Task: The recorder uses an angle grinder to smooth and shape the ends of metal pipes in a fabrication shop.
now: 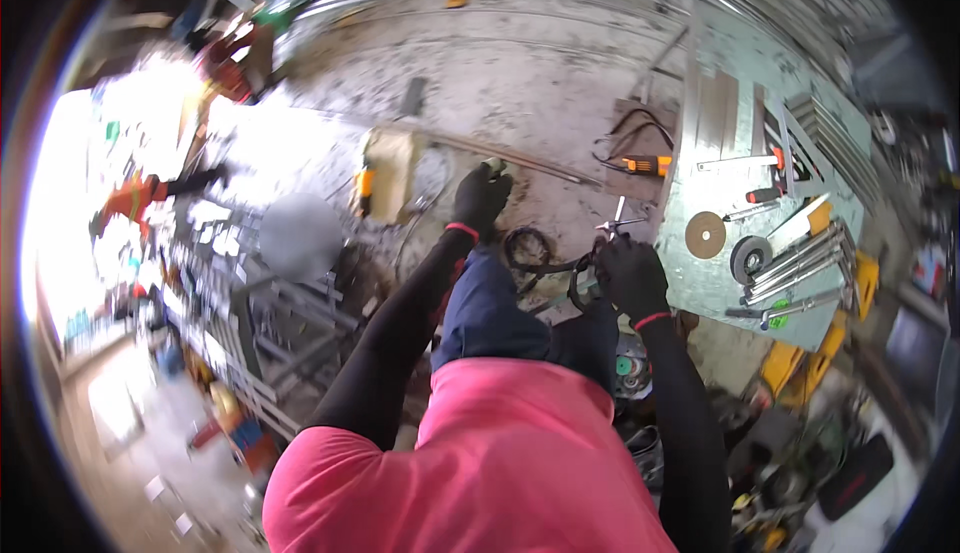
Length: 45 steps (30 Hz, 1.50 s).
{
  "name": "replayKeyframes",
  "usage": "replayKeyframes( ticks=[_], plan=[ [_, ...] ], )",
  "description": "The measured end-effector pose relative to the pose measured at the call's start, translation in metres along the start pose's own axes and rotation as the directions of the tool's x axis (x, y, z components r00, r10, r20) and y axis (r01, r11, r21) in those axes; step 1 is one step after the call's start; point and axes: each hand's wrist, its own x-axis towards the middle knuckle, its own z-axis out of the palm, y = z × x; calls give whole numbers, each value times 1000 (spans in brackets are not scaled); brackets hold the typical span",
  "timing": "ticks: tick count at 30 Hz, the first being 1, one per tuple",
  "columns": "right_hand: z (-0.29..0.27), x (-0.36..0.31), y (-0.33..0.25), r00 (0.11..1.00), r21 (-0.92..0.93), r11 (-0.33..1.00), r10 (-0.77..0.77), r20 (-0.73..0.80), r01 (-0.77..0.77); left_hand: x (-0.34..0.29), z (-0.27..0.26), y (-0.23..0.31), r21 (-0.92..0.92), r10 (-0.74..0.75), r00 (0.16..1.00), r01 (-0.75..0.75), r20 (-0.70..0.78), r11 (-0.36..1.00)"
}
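The left hand, gloved in black, has bent fingers, with a small pale piece at their tips; whether they grip it, one cannot tell. The right hand's fingers are curled, their hold unclear; a cross-shaped metal tool sits just beyond them, a black cable loops to their left, and a brown disc lies to their right on a pale green table.
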Motion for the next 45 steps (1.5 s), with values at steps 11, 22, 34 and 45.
replayKeyframes(
  ticks=[11, 22, 34, 45],
  plan=[
    [-5, 13, -8, 971, -70, 994, 99, 217, -86, 234, 300, -8, 347, 393, 857, -499, 334, 794],
    [4, 18, -4, 992, -42, 994, 100, 80, -97, 253, 445, 63, 141, 821, 403, -914, 405, 379],
    [1, 2, -5, 986, -55, 993, 114, 124, -108, 200, 187, 7, -674, 298, 953, -185, 55, 715],
    [18, 19, -39, 990, -42, 990, 137, 20, -136, -67, -151, -56, -663, 228, 951, -32, 211, 748]
  ],
)
